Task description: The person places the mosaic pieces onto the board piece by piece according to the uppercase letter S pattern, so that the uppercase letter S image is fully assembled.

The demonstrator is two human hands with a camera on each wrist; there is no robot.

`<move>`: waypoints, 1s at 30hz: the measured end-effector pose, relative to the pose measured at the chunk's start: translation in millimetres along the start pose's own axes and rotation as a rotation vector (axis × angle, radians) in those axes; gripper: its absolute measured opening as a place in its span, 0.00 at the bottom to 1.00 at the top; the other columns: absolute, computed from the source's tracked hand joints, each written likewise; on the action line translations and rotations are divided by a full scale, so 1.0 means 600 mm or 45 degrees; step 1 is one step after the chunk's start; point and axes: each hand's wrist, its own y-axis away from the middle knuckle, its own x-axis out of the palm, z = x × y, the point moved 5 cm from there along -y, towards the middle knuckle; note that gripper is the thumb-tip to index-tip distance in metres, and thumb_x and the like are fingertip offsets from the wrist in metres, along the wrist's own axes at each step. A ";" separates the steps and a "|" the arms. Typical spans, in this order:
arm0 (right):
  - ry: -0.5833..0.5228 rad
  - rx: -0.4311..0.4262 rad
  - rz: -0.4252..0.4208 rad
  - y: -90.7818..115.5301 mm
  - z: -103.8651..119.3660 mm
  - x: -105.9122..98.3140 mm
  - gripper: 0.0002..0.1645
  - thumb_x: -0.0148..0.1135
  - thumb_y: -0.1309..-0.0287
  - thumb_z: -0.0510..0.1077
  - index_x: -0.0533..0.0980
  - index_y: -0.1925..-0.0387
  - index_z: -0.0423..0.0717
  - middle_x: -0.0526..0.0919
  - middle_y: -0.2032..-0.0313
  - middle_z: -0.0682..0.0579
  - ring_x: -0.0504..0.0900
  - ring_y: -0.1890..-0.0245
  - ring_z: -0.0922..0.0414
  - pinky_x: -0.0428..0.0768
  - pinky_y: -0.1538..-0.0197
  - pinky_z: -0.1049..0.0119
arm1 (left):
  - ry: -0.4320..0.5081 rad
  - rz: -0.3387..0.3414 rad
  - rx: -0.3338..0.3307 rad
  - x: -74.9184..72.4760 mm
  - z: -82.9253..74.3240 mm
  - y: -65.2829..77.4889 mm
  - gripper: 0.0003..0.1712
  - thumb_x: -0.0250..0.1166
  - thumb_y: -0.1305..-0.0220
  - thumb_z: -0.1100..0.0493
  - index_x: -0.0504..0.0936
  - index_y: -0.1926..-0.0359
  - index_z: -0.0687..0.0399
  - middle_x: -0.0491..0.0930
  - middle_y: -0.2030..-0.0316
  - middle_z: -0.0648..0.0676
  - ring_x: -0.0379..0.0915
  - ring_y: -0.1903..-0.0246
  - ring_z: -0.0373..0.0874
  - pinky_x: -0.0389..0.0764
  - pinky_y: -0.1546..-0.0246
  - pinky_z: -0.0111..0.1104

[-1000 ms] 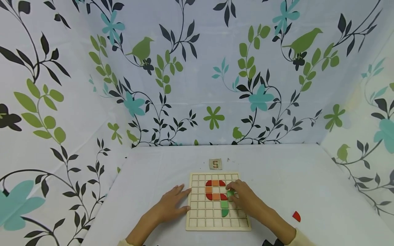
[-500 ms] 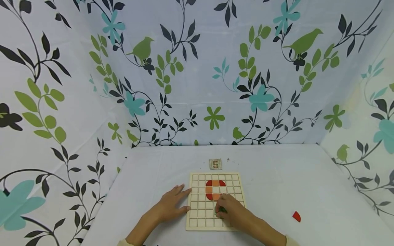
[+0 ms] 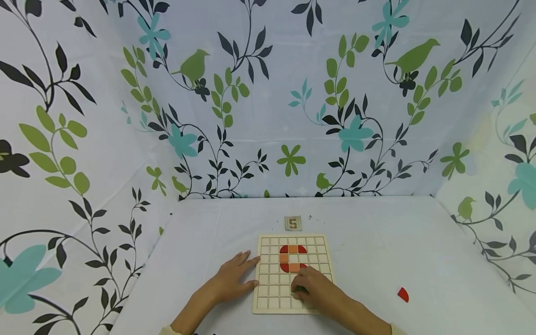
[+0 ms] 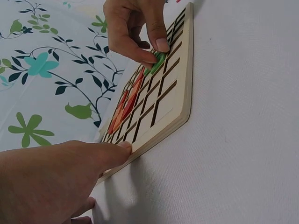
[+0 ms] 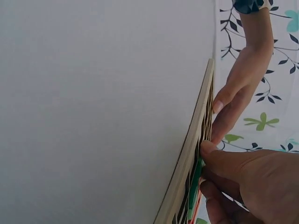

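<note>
A square wooden grid board lies on the white table. Red and orange flat pieces sit in its upper cells as a ring-like shape. My left hand rests at the board's left edge, fingers extended, its thumb touching the rim in the left wrist view. Over the lower middle cells, my right hand pinches a green flat piece between thumb and fingers, down at the board surface. Most of that piece's outline is covered by the fingers. In the right wrist view, green shows below the thumb.
A small square card with an S-like figure lies behind the board. One loose red quarter-circle piece is on the table to the right. A patterned curtain hangs around the table.
My right hand has moved from the green piece at the ring's right side down and left to the lower green pieces, now largely covering them. The left hand and board have stayed put.
</note>
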 end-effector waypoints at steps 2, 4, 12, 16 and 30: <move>0.018 -0.023 -0.013 0.001 0.002 -0.002 0.06 0.75 0.37 0.40 0.86 0.60 0.54 0.81 0.60 0.66 0.73 0.58 0.69 0.81 0.54 0.74 | -0.004 -0.001 0.003 -0.001 0.001 0.000 0.42 0.64 0.28 0.35 0.67 0.20 0.43 0.59 0.19 0.63 0.51 0.20 0.67 0.58 0.26 0.69; 0.047 -0.052 -0.031 0.002 0.005 -0.004 0.06 0.75 0.38 0.40 0.87 0.61 0.53 0.82 0.60 0.65 0.75 0.58 0.68 0.82 0.53 0.74 | -0.004 -0.002 0.003 -0.001 0.001 -0.001 0.42 0.64 0.28 0.35 0.67 0.20 0.42 0.59 0.19 0.63 0.51 0.20 0.67 0.58 0.27 0.69; 0.105 -0.115 -0.070 0.013 0.007 -0.011 0.09 0.79 0.42 0.39 0.87 0.61 0.52 0.82 0.59 0.63 0.74 0.57 0.68 0.81 0.53 0.75 | 0.009 0.001 0.002 0.001 -0.002 0.000 0.41 0.65 0.28 0.36 0.68 0.21 0.43 0.59 0.19 0.63 0.51 0.20 0.66 0.59 0.27 0.69; 0.099 -0.004 -0.051 0.027 -0.007 -0.028 0.08 0.77 0.39 0.41 0.86 0.59 0.55 0.80 0.56 0.64 0.74 0.55 0.66 0.83 0.50 0.70 | 0.005 -0.014 0.014 -0.002 -0.006 0.001 0.41 0.65 0.28 0.37 0.68 0.21 0.44 0.59 0.20 0.63 0.52 0.20 0.67 0.59 0.27 0.69; 0.042 0.708 0.038 0.192 -0.165 -0.181 0.24 0.77 0.41 0.43 0.80 0.44 0.47 0.82 0.49 0.52 0.83 0.49 0.48 0.85 0.47 0.46 | -0.008 -0.006 0.005 -0.003 -0.007 0.001 0.41 0.65 0.28 0.37 0.68 0.21 0.44 0.60 0.20 0.63 0.52 0.20 0.66 0.60 0.27 0.69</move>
